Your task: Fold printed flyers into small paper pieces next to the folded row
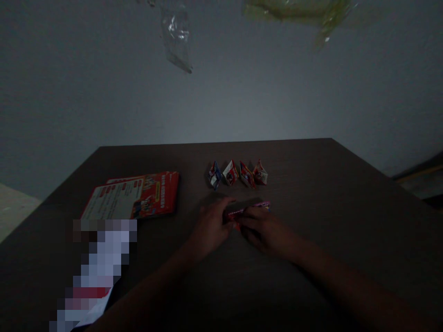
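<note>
two hands [212, 224] [270, 231], partly curled, both holding one pink-edged paper [238, 212]

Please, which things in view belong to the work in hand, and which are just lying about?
In the work:
- pink-edged piece, between left hand and right hand
- probably the four folded pieces beyond

Apparently lying about:
- red-and-white printed stack
- partly pixelated white item
</note>
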Demonstrator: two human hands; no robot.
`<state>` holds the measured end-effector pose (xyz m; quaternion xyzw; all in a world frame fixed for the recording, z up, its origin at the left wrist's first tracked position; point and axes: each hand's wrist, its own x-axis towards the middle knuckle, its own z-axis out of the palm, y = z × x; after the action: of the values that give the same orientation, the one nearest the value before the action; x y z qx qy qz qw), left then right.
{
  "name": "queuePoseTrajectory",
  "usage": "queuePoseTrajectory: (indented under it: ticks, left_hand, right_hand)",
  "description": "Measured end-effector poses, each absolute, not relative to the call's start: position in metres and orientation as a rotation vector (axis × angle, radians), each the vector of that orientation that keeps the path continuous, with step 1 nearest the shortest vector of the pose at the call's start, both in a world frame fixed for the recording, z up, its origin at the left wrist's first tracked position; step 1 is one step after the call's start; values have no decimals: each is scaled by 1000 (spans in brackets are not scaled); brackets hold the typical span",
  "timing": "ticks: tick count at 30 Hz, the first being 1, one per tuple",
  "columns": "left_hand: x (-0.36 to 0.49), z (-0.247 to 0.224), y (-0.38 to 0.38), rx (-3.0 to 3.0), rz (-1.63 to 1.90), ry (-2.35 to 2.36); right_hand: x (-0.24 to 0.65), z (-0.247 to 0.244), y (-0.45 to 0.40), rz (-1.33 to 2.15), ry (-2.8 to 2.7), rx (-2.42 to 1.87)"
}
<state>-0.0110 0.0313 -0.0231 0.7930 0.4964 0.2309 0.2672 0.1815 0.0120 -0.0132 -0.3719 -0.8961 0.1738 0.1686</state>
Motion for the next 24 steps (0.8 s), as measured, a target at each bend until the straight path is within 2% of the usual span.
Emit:
queuePoseTrajectory:
  ticks: [13,24]
  left_hand:
    - [-2,-28,17,2258,721,1694]
    - [-4,-20,4,2702,333,1361]
  right_hand:
    - [180,-15,11,365,-2557,-1244]
    - [181,-18,11,360,-2522,-1274]
